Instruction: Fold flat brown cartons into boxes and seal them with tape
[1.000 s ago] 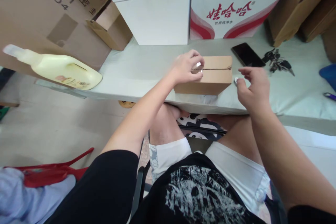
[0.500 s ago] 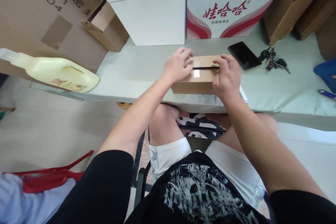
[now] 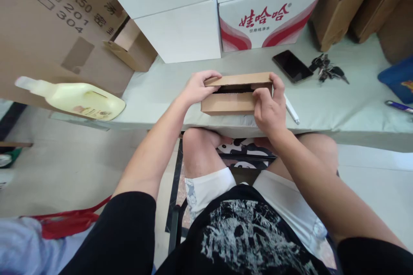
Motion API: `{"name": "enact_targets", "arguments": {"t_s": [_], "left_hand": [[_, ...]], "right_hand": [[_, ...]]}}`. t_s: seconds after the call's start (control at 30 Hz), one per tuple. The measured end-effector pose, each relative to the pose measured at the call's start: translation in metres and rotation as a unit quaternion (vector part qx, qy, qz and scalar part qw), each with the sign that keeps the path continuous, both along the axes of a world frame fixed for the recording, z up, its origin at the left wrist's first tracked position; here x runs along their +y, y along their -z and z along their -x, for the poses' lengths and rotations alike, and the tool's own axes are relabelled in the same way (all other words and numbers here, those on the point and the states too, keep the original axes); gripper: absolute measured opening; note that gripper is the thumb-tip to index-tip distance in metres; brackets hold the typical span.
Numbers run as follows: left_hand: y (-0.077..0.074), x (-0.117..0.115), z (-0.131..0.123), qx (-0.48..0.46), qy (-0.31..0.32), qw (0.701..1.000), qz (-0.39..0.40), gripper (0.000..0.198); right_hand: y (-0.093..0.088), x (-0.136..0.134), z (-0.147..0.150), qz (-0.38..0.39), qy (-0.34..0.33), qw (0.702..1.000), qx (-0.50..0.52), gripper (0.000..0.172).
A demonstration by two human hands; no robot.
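Presently the box (image 3: 227, 105) sits left of and nearer than the phone (image 3: 293, 65), seemingly part-opened, flaps (image 3: 240, 79) parted but not folded back, left hand (image 3: 199, 89) and right hand (image 3: 270, 105) fingers grasping its opposite ends.

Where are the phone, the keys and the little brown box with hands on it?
phone (image 3: 292, 66), head view: middle of its dark screen
keys (image 3: 325, 70), head view: middle of the bunch
brown box (image 3: 227, 103), head view: its near flap

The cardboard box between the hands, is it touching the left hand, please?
Touching: the head view shows the left hand with fingers on the flap of the cardboard box.
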State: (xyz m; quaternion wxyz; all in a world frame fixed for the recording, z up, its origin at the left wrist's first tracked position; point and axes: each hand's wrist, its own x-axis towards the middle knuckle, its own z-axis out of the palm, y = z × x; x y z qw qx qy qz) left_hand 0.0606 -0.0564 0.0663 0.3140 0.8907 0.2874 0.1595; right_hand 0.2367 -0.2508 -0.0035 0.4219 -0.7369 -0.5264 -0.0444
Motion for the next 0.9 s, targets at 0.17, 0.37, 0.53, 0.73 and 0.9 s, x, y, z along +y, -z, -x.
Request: {"name": "enact_targets", "arguments": {"t_s": [0.17, 0.37, 0.53, 0.73, 0.9], "left_hand": [[0.018, -0.006, -0.008, -0.109, -0.122, 0.985, 0.054, 0.043], [0.019, -0.024, -0.017, -0.102, -0.23, 0.953, 0.166, 0.071], [-0.004, -0.035, -0.012, -0.067, -0.223, 0.948, 0.217, 0.072], [-0.02, -0.026, -0.005, 0.029, -0.169, 0.962, 0.214, 0.074], [-0.025, -0.026, -0.006, 0.08, -0.164, 0.962, 0.205, 0.068]], "right_hand": [[-0.005, -0.007, 0.006, 0.036, 0.0, 0.999, -0.02, 0.043], [-0.017, -0.009, 0.007, 0.07, -0.013, 0.997, -0.013, 0.037], [-0.029, -0.02, 0.003, 0.057, -0.07, 0.995, 0.05, 0.027], [-0.034, -0.032, -0.002, 0.042, -0.09, 0.991, 0.095, 0.024], [-0.04, -0.031, -0.003, 0.088, -0.099, 0.991, 0.021, 0.031]]}}
